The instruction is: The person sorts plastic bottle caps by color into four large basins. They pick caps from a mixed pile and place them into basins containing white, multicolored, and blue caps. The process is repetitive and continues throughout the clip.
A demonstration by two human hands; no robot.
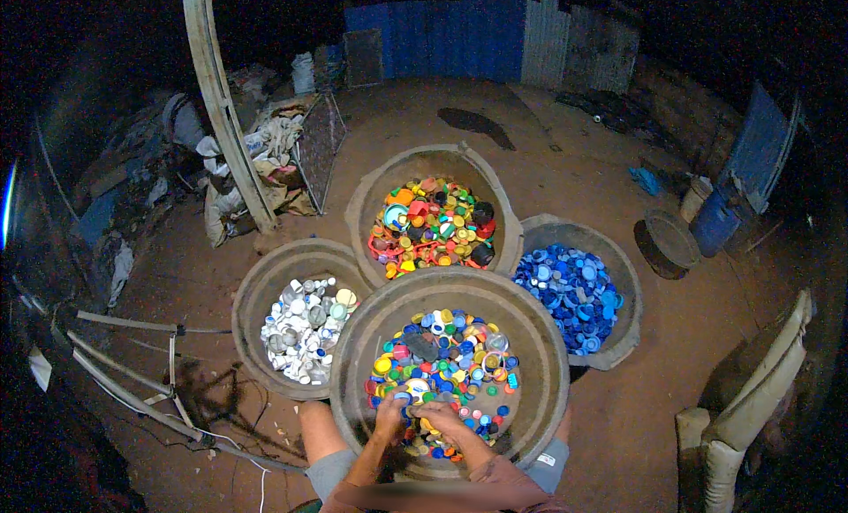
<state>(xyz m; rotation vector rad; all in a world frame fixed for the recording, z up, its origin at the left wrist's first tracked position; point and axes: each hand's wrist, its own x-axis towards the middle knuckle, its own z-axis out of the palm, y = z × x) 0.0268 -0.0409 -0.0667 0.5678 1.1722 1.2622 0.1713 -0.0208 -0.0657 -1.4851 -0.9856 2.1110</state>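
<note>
Over the near basin, which holds plastic bottle caps of mixed colours, both hands are close together. My left hand is bent around a blue cap. Beside it on the right, my right hand has its fingers curled near the caps; whether it holds one cannot be made out. A white round lid lies just beyond the fingers. White and clear caps fill part of the left basin, blue caps the right one, and yellow, red, green and black caps the far one.
The near basin rests over the person's legs and overlaps the rims of the others. A post stands by sacks at the left. Metal frame bars and a white cable lie at lower left. A blue drum and a round pan are at right.
</note>
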